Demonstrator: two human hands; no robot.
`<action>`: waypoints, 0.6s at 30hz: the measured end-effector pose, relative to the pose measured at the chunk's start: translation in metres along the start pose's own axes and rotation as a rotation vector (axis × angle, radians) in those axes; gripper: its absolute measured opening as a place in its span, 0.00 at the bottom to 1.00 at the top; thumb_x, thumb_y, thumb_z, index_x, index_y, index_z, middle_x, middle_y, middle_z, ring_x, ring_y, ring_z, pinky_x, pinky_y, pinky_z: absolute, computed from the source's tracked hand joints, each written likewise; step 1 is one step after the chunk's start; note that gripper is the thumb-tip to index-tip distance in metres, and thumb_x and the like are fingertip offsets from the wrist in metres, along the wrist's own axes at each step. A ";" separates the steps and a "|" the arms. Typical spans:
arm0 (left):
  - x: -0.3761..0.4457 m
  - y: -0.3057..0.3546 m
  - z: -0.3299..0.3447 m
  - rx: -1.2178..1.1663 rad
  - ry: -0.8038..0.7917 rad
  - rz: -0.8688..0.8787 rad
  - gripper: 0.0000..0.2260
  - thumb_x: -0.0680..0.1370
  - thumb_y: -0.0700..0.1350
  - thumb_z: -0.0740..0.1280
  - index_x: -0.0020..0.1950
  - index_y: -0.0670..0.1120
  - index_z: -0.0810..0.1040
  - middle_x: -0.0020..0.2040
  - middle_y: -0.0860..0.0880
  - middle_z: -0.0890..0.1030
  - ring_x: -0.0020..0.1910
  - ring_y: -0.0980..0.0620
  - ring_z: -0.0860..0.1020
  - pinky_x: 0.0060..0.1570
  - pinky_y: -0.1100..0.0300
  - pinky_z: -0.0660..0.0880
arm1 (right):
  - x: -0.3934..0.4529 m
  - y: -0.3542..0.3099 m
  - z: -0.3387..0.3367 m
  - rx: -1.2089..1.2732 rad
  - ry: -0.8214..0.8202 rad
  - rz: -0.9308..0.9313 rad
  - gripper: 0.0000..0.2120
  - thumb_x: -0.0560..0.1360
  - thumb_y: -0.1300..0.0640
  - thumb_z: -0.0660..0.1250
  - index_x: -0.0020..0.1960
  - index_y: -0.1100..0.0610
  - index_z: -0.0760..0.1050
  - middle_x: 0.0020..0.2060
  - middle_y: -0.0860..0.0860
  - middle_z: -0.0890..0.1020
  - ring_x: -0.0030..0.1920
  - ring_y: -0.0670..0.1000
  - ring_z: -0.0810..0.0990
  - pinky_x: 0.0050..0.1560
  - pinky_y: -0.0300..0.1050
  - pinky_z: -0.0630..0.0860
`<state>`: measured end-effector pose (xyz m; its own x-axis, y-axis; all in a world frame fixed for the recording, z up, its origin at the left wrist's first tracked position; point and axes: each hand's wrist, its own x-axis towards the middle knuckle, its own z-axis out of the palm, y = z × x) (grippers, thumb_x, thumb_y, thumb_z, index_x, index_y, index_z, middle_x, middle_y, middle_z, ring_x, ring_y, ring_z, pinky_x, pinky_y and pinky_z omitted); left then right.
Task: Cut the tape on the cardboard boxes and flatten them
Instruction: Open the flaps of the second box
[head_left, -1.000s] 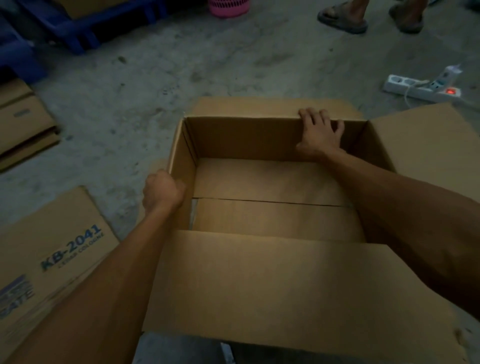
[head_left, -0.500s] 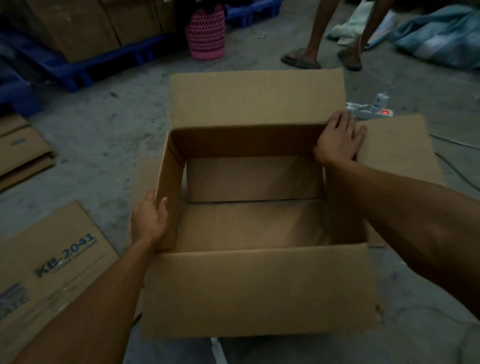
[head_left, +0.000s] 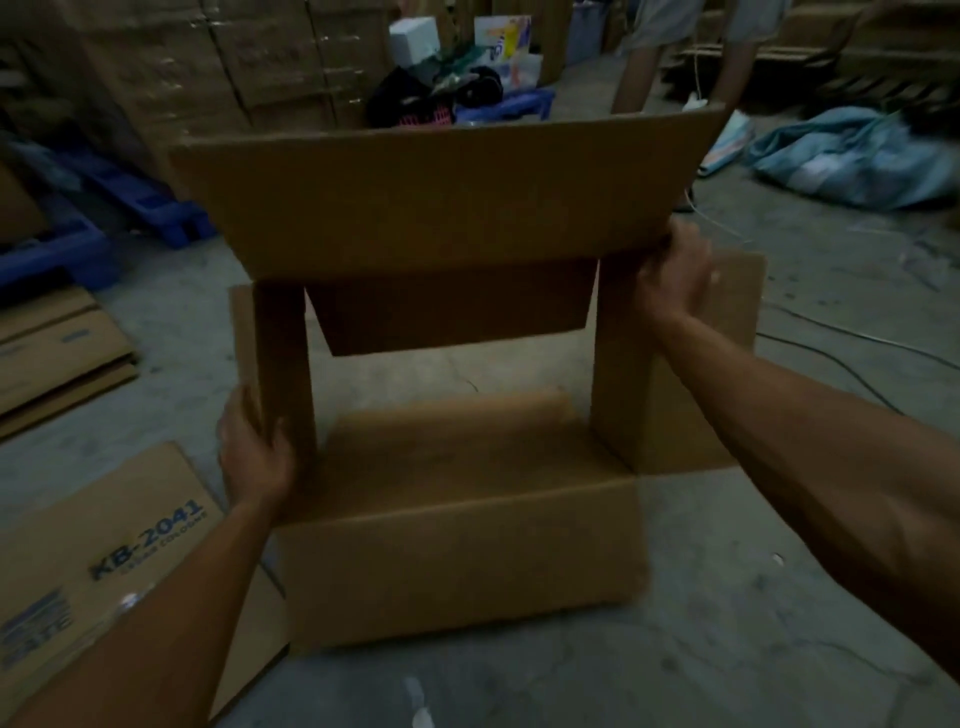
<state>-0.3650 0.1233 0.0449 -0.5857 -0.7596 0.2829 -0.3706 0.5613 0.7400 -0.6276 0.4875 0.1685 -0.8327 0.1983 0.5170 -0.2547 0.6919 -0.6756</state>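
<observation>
A brown cardboard box (head_left: 457, 551) is lifted off the concrete floor in front of me, both ends open. Through its middle I see the floor, since the bottom flaps hang apart. My left hand (head_left: 254, 452) grips the box's left wall near its lower edge. My right hand (head_left: 675, 275) grips the far right corner, fingers curled over the edge under the raised far flap (head_left: 447, 197). No cutting tool shows in either hand.
Flattened boxes lie at the left, one printed KB-2041 (head_left: 109, 561), others stacked (head_left: 57, 353). Blue pallets (head_left: 62, 249) and stacked cartons (head_left: 218, 57) stand behind. A person's legs (head_left: 680, 67), a blue cloth heap (head_left: 852, 156) and cables (head_left: 841, 332) are at the right.
The box has come up off the floor and tilted; its bottom flaps have parted so the floor shows through. My head has lifted, and my right hand shifted to the far right corner.
</observation>
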 end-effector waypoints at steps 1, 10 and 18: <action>0.004 0.001 -0.008 0.005 0.013 0.014 0.32 0.79 0.42 0.68 0.80 0.49 0.56 0.75 0.39 0.63 0.71 0.36 0.65 0.69 0.39 0.66 | 0.004 -0.002 0.001 0.087 0.024 0.001 0.17 0.77 0.61 0.57 0.63 0.58 0.74 0.61 0.57 0.77 0.65 0.59 0.72 0.68 0.54 0.63; 0.063 -0.002 -0.053 0.495 -0.069 0.135 0.32 0.77 0.57 0.67 0.79 0.58 0.59 0.80 0.47 0.58 0.78 0.41 0.52 0.70 0.27 0.42 | -0.039 0.039 0.021 0.162 -0.341 -0.110 0.08 0.74 0.57 0.70 0.48 0.43 0.77 0.49 0.50 0.82 0.51 0.54 0.80 0.56 0.55 0.77; 0.092 0.008 -0.078 0.485 -0.254 0.126 0.18 0.79 0.57 0.63 0.69 0.65 0.72 0.51 0.49 0.82 0.49 0.44 0.79 0.51 0.52 0.78 | -0.044 0.031 -0.001 -0.144 -0.563 -0.164 0.18 0.79 0.50 0.65 0.68 0.41 0.74 0.62 0.49 0.80 0.59 0.55 0.77 0.61 0.55 0.73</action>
<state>-0.3657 0.0322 0.1238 -0.7797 -0.6077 0.1508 -0.5405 0.7748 0.3279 -0.5978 0.5006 0.1255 -0.9304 -0.2899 0.2241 -0.3656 0.7770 -0.5125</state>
